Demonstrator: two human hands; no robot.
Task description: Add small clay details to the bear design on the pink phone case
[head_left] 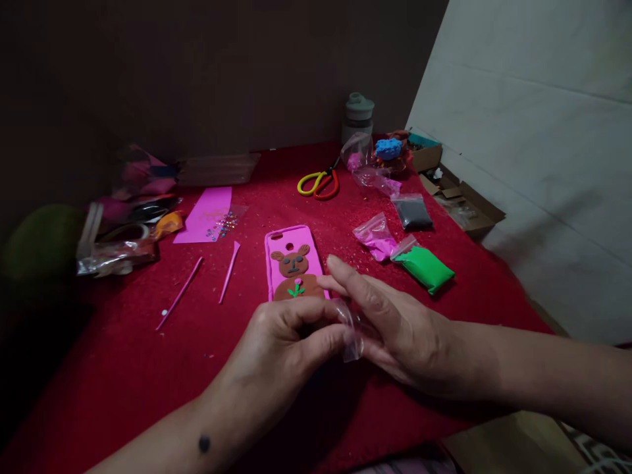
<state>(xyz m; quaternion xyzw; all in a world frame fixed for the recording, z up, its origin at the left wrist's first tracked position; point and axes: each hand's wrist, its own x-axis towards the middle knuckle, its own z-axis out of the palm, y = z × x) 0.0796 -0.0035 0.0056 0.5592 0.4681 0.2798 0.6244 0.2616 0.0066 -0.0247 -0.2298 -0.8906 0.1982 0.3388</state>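
My left hand [301, 339] is closed, its thumb and forefinger pinching a small clear plastic bag [352, 339]. Against the bag's other side rests my right hand [399, 322], its fingers stretched out and apart; their tips are partly hidden. What the bag holds, if anything, I cannot make out. Just beyond the hands lies a pink phone case [313, 247] with a raised pink rim. On it is a brown clay bear [293, 264] with dark eyes and a green-stemmed pink flower [297, 288]. My hands hide the case's lower end.
Two pink sticks [180, 293] lie left, near a pink sheet [207, 214] and sequins [224, 225]. Scissors [320, 183] lie behind. Green [425, 268], pink [379, 245] and black [413, 212] clay packets lie right. A bottle [358, 117] stands at the red table's [162, 388] back.
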